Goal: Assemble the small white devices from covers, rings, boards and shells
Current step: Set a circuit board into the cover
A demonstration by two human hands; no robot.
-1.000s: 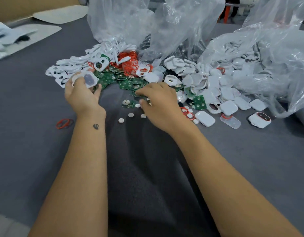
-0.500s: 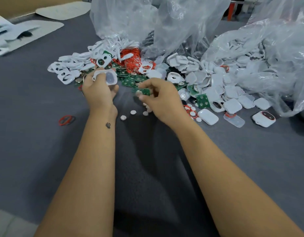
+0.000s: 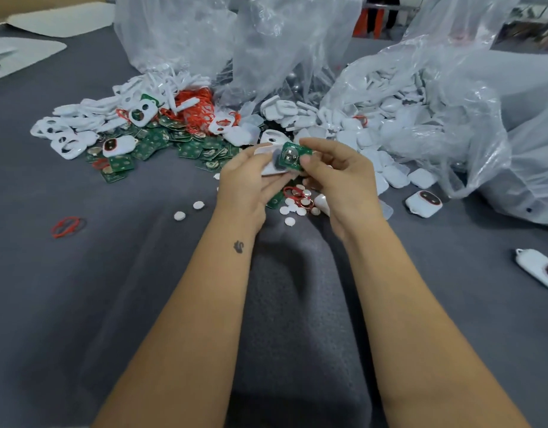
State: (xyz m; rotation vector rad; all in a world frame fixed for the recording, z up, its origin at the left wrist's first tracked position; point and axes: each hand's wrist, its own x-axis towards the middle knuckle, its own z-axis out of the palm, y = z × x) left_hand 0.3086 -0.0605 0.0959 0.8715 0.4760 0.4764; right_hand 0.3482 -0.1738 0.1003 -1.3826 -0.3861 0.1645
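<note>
My left hand grips a white cover above the grey cloth. My right hand pinches a green board with a round metal cell on it, held right over the cover and touching it. Behind the hands lies a heap of green boards, red rings, white covers and white shells. Small white discs lie under my hands.
Clear plastic bags with more white parts stand at the back and right. Finished white devices lie at the right and far right edge. A loose red ring lies at the left. Two white discs sit left of my wrist.
My left hand carried the white cover right toward the middle. My right hand lifted a green board off the cloth and brought it onto the cover.
</note>
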